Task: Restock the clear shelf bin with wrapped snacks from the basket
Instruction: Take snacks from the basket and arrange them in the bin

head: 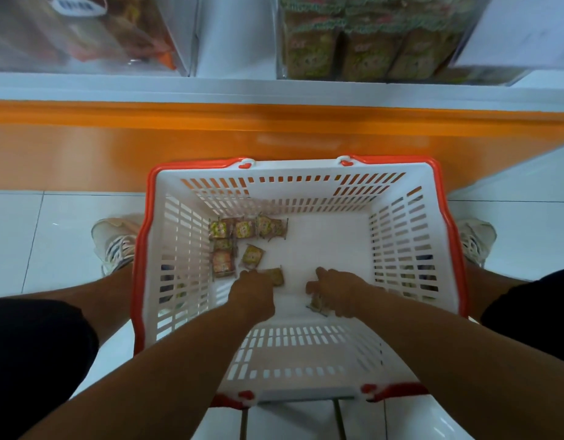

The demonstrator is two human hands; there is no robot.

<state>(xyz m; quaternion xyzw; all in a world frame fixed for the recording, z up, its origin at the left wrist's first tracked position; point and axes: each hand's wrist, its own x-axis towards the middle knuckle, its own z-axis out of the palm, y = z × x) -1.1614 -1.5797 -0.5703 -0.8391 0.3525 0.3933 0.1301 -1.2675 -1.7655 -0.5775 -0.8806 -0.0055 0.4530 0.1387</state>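
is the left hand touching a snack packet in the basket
Touching: the head view shows the left hand fingers on a brown packet on the basket floor.

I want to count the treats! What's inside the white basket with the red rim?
The white slotted plastic basket holds about six small wrapped snacks near its left wall. The left hand and right hand each partly cover another, hiding anything underneath.

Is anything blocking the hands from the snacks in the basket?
Nothing visible. Both hands are already down inside the open basket: the left hand touches a snack, and the right hand is on another snack.
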